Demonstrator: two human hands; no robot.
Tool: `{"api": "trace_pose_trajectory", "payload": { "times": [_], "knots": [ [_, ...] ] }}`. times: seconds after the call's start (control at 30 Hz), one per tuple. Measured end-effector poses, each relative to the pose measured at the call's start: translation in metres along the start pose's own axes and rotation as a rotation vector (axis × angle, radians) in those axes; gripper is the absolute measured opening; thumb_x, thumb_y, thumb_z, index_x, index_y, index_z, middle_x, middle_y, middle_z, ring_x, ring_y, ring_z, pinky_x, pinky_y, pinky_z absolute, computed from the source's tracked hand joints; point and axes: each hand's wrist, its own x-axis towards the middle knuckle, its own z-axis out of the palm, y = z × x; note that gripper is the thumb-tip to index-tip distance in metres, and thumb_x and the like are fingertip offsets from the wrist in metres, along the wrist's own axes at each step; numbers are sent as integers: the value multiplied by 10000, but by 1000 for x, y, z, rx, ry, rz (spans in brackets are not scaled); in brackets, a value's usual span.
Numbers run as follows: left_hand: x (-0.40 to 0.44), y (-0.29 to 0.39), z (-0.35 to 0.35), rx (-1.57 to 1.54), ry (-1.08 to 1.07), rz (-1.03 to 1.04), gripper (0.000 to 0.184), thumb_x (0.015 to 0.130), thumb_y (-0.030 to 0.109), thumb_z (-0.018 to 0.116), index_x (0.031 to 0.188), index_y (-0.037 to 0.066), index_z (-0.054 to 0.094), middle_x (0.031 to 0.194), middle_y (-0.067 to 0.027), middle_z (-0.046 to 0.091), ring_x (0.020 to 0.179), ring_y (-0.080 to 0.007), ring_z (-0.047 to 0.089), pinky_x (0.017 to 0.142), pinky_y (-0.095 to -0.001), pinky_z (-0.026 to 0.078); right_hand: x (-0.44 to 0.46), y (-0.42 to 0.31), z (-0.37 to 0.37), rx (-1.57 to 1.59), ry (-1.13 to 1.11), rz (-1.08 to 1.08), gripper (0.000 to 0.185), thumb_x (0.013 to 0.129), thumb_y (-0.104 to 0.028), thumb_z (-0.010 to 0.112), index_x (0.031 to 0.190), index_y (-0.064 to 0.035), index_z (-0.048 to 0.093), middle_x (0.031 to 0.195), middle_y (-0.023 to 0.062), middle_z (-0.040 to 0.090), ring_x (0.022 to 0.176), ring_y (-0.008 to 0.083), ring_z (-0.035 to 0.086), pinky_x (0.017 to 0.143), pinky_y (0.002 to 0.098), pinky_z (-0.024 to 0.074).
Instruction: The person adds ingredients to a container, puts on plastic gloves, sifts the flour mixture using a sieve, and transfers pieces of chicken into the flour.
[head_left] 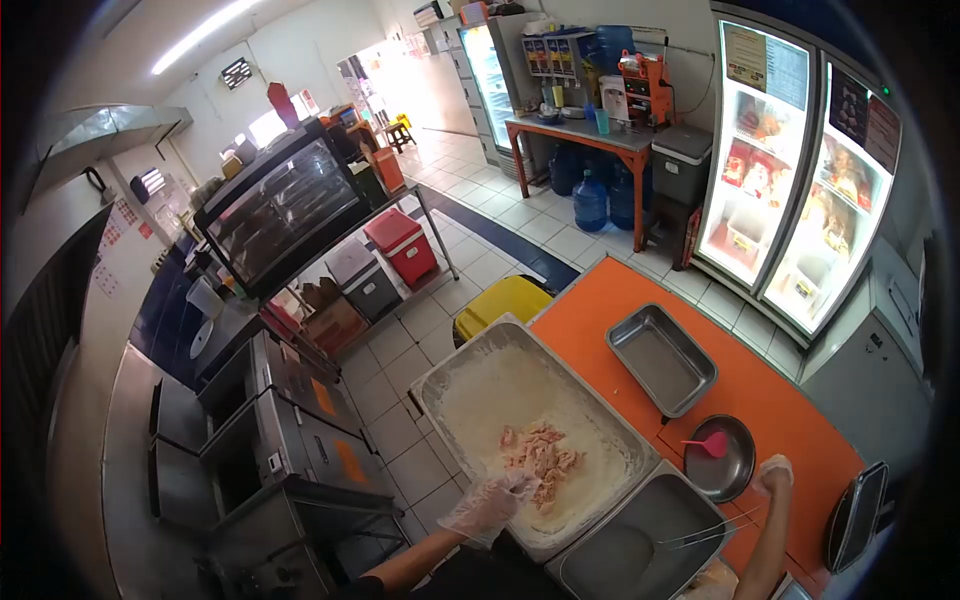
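Note:
A clear plastic glove covers my left hand, its fingers drawn together over the near edge of a large metal tray. Beside those fingertips, pale pink meat pieces lie heaped on white powder. What the fingers hold, if anything, is hidden. My right hand, also gloved, is closed right of a round metal bowl; its grip is too small to make out. Inside the bowl rests a pink scoop. Below it, a wire utensil lies across a grey metal pan.
An empty rectangular pan sits on the orange table. Beyond the large tray is a yellow bin. Metal kitchen equipment stands left, lit display fridges back right. Dark trays lie at the right edge.

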Motion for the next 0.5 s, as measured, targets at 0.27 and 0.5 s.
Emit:
{"api": "trace_pose_trajectory", "payload": {
  "times": [0.27,0.5],
  "knots": [
    [65,-58,60,-928,-121,152,354,957,295,548,1197,35,570,1066,-79,627,912,-183,613,800,-355,507,-160,-154,-237,869,906,338,189,783,-213,564,824,-70,680,816,142,671,838,319,638,782,405,497],
    [79,51,31,-1313,-379,-82,632,944,482,493,1442,124,341,1316,-123,462,1161,-327,494,987,-512,433,-199,-423,-340,1362,827,47,214,802,-240,563,877,-68,666,794,135,659,804,324,630,752,423,493]
  ]
}}
